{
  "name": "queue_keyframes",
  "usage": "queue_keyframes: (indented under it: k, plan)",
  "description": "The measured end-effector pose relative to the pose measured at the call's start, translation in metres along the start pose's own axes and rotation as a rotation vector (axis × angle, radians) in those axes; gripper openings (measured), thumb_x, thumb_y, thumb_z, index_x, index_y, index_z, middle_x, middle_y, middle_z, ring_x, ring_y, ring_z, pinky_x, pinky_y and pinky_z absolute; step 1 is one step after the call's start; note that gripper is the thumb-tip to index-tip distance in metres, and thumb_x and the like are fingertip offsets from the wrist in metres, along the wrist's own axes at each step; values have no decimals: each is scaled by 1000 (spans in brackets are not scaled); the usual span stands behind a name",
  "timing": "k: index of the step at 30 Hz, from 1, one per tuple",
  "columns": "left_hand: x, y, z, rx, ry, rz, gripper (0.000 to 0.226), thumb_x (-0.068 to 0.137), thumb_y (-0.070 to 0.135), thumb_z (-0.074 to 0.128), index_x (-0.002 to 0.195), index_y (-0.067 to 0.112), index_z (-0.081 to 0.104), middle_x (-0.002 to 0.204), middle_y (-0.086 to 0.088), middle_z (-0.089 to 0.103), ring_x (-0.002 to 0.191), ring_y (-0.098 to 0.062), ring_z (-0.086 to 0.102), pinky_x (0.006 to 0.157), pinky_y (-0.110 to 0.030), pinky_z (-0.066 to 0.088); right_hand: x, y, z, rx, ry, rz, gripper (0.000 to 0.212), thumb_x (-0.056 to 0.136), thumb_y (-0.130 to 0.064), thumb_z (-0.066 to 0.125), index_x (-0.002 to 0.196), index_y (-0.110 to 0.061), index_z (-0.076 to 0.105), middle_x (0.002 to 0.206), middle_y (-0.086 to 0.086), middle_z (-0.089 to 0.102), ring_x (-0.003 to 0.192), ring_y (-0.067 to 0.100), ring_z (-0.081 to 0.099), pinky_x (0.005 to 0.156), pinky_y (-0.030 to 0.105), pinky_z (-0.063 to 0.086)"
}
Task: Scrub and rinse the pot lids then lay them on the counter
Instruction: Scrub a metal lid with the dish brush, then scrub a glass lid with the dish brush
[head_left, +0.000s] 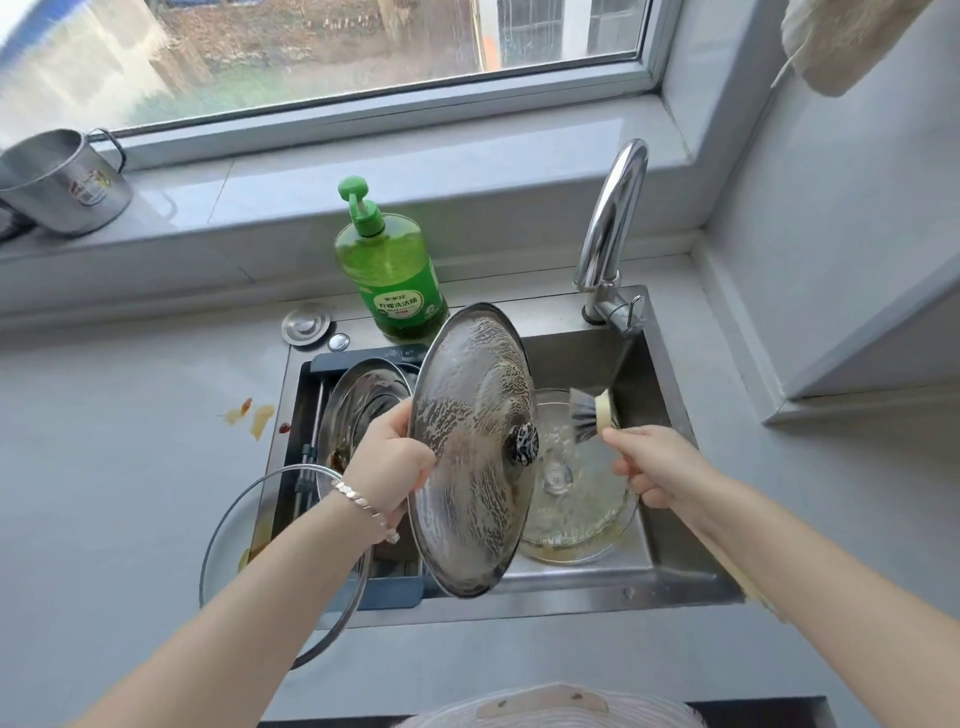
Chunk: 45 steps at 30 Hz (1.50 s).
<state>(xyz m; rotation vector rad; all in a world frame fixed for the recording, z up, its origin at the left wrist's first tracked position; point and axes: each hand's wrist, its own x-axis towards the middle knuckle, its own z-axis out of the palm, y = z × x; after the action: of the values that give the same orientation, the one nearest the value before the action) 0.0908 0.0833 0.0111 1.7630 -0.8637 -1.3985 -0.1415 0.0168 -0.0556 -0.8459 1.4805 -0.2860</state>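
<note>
The round steel pot lid (467, 483) filmed with suds stands on edge in the middle of the frame, over the steel sink (670, 566), its dark speckled knob (523, 443) turned to the right. My left grip (395, 462) holds it by the left rim, fingers curled round the edge and thumb on the near face; a bead bracelet (358, 499) sits on that wrist. My right grip (649, 467), right of centre, is closed round the handle of a dish brush (592, 413) with grey bristles and a pale yellow head. The bristles point left at the lid's right edge, just beside it, with a narrow gap showing between them.

Under the brush, a clear glass lid (576, 509) lies knob-up in the basin, streaked with yellowish residue. Left of the held lid, a second steel lid (363, 405) rests in a dark drain rack (374, 592) set into the left side of the sink. At lower left, a glass lid with a steel rim (234, 519) lies on the grey surface (130, 467), its right part reaching over the sink edge beneath my left forearm.

Orange-brown spills (254, 415) mark the surface left of the sink. A green pump bottle of dish soap (395, 270) stands behind the sink at centre, a chrome tap (613, 218) to its right. A steel mug (62, 182) sits on the window sill at upper left.
</note>
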Motion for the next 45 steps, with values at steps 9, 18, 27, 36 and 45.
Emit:
queue_keyframes:
  k: [9,18,27,36,45]
  plan:
    - [19,-17,82,444,-231,238,44,84,-6,42,112,21,62,88,-9,67,73,-24,59,59,-24,48,-10,-28,-14,333,-7,43,51,82,-45,63,112,-7,48,120,30,54,23,3,42,24,12,14]
    - [14,-53,105,964,-446,358,85,79,-7,39,145,42,16,143,1,42,124,-25,46,100,-34,41,1,3,-18,370,254,129,17,78,-1,61,71,-9,48,58,4,43,27,3,26,26,13,19]
    - [50,-47,44,1229,-527,151,50,94,9,33,137,32,40,133,-6,52,114,-26,54,95,-35,47,46,41,-1,288,336,73,10,81,0,56,78,-7,50,65,4,48,47,9,31,35,17,25]
    - [75,-33,-5,1007,-173,79,37,95,15,35,125,28,51,106,3,66,67,-14,52,64,-23,47,140,68,20,218,285,235,15,79,-5,58,91,-5,50,67,6,43,48,12,31,36,21,28]
    - [87,-41,-11,794,-43,43,40,92,6,39,123,27,53,106,9,62,58,-11,57,58,-22,48,165,93,25,49,517,350,28,81,-1,67,107,-1,60,113,18,62,105,34,58,88,37,44]
